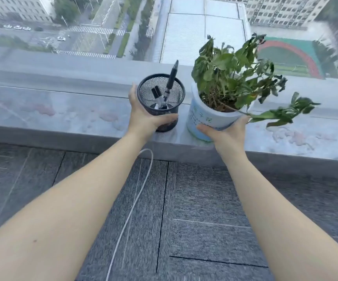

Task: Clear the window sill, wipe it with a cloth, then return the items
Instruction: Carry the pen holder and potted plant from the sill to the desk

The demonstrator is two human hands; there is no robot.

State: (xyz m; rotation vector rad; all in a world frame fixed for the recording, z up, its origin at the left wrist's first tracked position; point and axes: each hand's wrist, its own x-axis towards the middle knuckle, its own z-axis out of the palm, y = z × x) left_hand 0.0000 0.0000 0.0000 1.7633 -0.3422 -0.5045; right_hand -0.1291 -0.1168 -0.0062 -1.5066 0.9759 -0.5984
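Note:
A black mesh pen holder (161, 92) with a black pen and two clips stands on the grey stone window sill (62, 112). My left hand (143, 116) grips it from the left, thumb across its front. Right beside it is a white pot with a leafy green plant (210, 116), tilted slightly toward me at the sill's front edge. My right hand (223, 132) holds the pot low on its front, fingers curled round its right side. A long stem hangs out to the right.
The sill carries faint pinkish stains on both sides of the objects. Behind it is the window glass (184, 27) with a street and buildings far below. Grey carpet tiles (204, 220) cover the floor, and a white cable (131, 209) runs down across them.

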